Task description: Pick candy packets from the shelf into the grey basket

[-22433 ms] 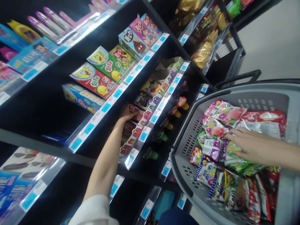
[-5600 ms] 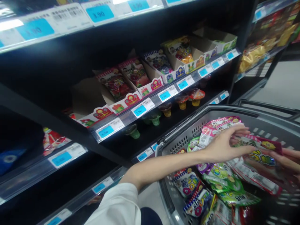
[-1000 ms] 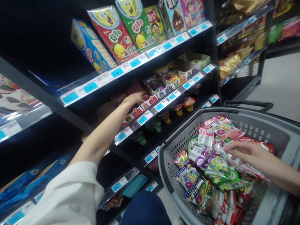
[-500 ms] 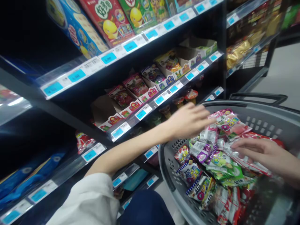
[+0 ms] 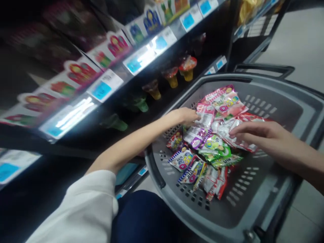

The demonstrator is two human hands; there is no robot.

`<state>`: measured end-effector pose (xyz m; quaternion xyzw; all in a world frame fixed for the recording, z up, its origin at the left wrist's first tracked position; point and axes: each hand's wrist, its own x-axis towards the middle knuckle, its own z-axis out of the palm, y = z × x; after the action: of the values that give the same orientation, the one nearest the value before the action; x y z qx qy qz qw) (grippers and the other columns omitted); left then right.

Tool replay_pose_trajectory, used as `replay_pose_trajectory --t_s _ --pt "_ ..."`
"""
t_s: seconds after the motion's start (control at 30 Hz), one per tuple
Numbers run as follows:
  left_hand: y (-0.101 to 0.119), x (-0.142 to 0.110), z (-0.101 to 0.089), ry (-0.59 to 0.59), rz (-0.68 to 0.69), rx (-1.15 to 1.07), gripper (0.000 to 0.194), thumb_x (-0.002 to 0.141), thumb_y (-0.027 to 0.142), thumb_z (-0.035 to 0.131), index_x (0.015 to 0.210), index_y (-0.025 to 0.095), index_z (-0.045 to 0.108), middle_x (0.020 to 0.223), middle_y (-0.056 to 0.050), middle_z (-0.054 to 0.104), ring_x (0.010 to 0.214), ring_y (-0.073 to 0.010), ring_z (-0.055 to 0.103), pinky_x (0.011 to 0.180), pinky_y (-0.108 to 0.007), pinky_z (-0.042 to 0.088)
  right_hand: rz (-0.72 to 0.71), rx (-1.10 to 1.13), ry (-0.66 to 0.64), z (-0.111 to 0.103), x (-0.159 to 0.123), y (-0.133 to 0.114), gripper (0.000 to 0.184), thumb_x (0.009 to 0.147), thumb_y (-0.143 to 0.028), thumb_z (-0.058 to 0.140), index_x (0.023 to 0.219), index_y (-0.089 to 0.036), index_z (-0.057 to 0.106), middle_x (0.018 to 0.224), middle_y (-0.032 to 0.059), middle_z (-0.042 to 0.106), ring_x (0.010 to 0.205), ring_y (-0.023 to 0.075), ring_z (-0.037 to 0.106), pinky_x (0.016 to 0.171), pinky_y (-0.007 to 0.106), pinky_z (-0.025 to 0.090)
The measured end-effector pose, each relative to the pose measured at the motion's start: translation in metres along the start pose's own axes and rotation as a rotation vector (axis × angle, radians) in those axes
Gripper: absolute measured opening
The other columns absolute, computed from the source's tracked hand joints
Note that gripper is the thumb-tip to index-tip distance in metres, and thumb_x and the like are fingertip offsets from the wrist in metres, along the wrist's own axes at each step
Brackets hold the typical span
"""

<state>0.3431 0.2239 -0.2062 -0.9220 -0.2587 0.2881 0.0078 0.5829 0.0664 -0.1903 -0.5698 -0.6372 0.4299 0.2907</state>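
Inside the basket (image 5: 243,216), our left hand (image 5: 186,115) is right at the pink packet (image 5: 206,113), grip impossible for us to tell; our right hand (image 5: 268,133), loosely uncurled, hangs over the silver-red packet (image 5: 224,130).

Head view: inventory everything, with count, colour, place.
Basket: one, grey, right.
Packets: over eight, mixed colours, in basket.
Display boxes: several, white with coloured fronts, upper left.
Price labels: many, white and blue, shelf edges.
Cups: over four, green to yellow, lower shelf.
Shelving: count unclear, black, left and top.
Gold packaging: count unclear, gold, top right.
Blurred item: one, teal, beside sleeve.
Floor: one, pale grey, right.
Sleeve: one, white, bottom left.
Knee: one, dark blue, bottom centre.
Left grip: one, bare, at pink packet.
Right grip: one, bare, over silver packet.
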Motion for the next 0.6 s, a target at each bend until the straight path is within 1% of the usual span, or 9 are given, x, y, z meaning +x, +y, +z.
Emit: replay_pose_trajectory --t_s 0.07,0.1,0.2,0.23,0.3,0.4,0.47,0.53,0.6 --pt "-0.007 0.008 0.019 0.025 0.006 -0.053 0.043 0.099 0.031 0.054 0.14 0.02 0.063 0.128 -0.017 0.071 0.112 -0.0287 0.07 0.094 -0.042 0.053 0.049 0.085 -0.072 0.002 0.0 -0.003 0.038 0.077 -0.057 0.068 0.087 -0.021 0.075 0.09 0.0079 0.074 0.075 0.0171 0.065 0.065 0.027 0.053" --pt "-0.008 0.011 0.027 0.032 0.02 -0.079 0.042 0.098 0.029 0.055 0.138 0.021 0.065 0.127 -0.016 0.072 0.111 -0.0281 0.07 0.095 -0.043 0.053 0.066 0.108 -0.087 0.002 -0.001 -0.005 0.038 0.077 -0.057 0.07 0.087 -0.021 0.075 0.086 0.007 0.073 0.074 0.0164 0.064 0.064 0.027 0.052" --pt "-0.009 0.018 0.039 0.056 0.082 -0.169 0.043 0.095 0.021 0.056 0.136 0.025 0.067 0.126 -0.012 0.073 0.113 -0.0254 0.068 0.1 -0.042 0.051 0.08 0.111 -0.096 0.004 -0.001 -0.008 0.041 0.076 -0.06 0.073 0.089 -0.021 0.075 0.08 0.005 0.071 0.072 0.0153 0.062 0.063 0.025 0.05" --pt "-0.008 0.019 0.04 0.064 0.108 -0.207 0.045 0.094 0.021 0.057 0.138 0.024 0.065 0.128 -0.012 0.072 0.115 -0.0248 0.067 0.1 -0.04 0.05 0.078 0.102 -0.097 0.005 -0.001 -0.008 0.042 0.077 -0.061 0.073 0.089 -0.021 0.076 0.081 0.0048 0.071 0.072 0.0153 0.062 0.063 0.025 0.05" --pt "-0.004 0.02 0.04 0.081 0.159 -0.272 0.052 0.092 0.025 0.062 0.143 0.022 0.059 0.134 -0.012 0.068 0.121 -0.0247 0.064 0.102 -0.037 0.049 0.076 0.06 -0.111 0.005 -0.001 -0.009 0.043 0.078 -0.063 0.071 0.089 -0.021 0.076 0.085 0.0049 0.073 0.074 0.0162 0.063 0.065 0.026 0.05" --pt "0.005 0.021 0.04 0.041 0.226 -0.292 0.074 0.083 0.035 0.076 0.15 0.018 0.05 0.145 -0.016 0.059 0.13 -0.0285 0.059 0.108 -0.038 0.048 0.074 -0.041 -0.154 0.006 0.0 -0.009 0.05 0.08 -0.07 0.068 0.093 -0.023 0.077 0.092 0.0046 0.074 0.079 0.0193 0.066 0.065 0.028 0.051" --pt "0.012 0.021 0.041 0.007 0.232 -0.273 0.087 0.076 0.037 0.083 0.152 0.017 0.047 0.151 -0.017 0.053 0.134 -0.0315 0.056 0.109 -0.04 0.047 0.068 -0.11 -0.175 0.008 0.0 -0.007 0.055 0.081 -0.074 0.065 0.1 -0.023 0.077 0.098 0.0043 0.075 0.084 0.0212 0.068 0.069 0.03 0.052" --pt "0.017 0.022 0.042 0.003 0.218 -0.251 0.09 0.072 0.036 0.086 0.151 0.017 0.047 0.15 -0.018 0.053 0.132 -0.0334 0.057 0.108 -0.041 0.049 0.043 -0.168 -0.179 0.009 0.0 -0.007 0.058 0.083 -0.075 0.063 0.105 -0.023 0.076 0.101 0.0044 0.075 0.086 0.0222 0.069 0.072 0.031 0.053" --pt "0.019 0.022 0.041 0.021 0.212 -0.232 0.081 0.075 0.032 0.084 0.147 0.016 0.05 0.144 -0.019 0.057 0.124 -0.0329 0.061 0.103 -0.041 0.051 0.023 -0.204 -0.188 0.01 0.0 -0.008 0.059 0.084 -0.075 0.061 0.105 -0.022 0.075 0.1 0.0053 0.075 0.084 0.0225 0.069 0.071 0.031 0.053"
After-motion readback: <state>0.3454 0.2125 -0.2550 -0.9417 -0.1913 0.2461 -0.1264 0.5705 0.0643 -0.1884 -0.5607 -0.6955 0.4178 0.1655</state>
